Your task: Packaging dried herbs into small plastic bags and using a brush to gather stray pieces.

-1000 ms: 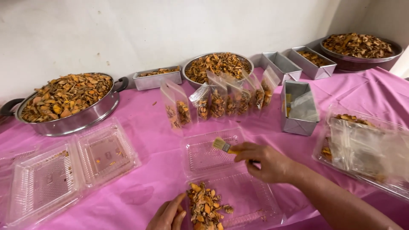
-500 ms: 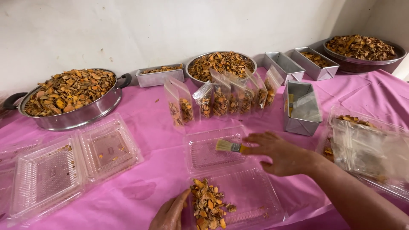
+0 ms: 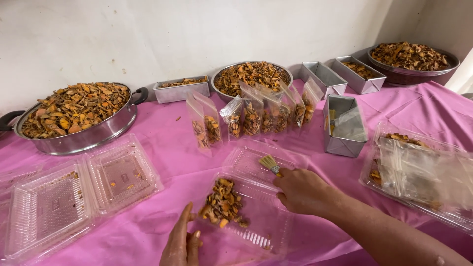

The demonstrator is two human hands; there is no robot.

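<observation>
**Currently: Brushing Dried Slices in an Open Clamshell Tray**

Currently the right hand (image 3: 303,189) is closed around the handle of a small brush (image 3: 270,163), bristles pointing away over the hinged lid half of a clear clamshell tray (image 3: 268,224). The left hand (image 3: 181,242) rests at the tray's near-left edge, fingers extended and loosely together, gripping nothing; its fingertips lie just beside a heap of dried orange slices (image 3: 222,203) in the tray's base half.

Step in hand, as judged: the slices are being tidied or cleaned with the brush while the left hand steadies the tray. The next move calls for bringing the bristles back toward the heap, which lies between the two hands, nearer the left.

Surroundings, outward from the hands:
- Left: empty open clamshell trays (image 3: 74,189) with a few crumbs.
- Behind: a row of filled clear pouches (image 3: 253,116), standing upright.
- Right: a rectangular metal tin (image 3: 342,125) and a stack of clear trays (image 3: 423,172).
- Rear: a large steel pan (image 3: 79,118) heaped with slices, a round bowl (image 3: 251,76), further tins, all on a pink tablecloth (image 3: 167,128).
</observation>
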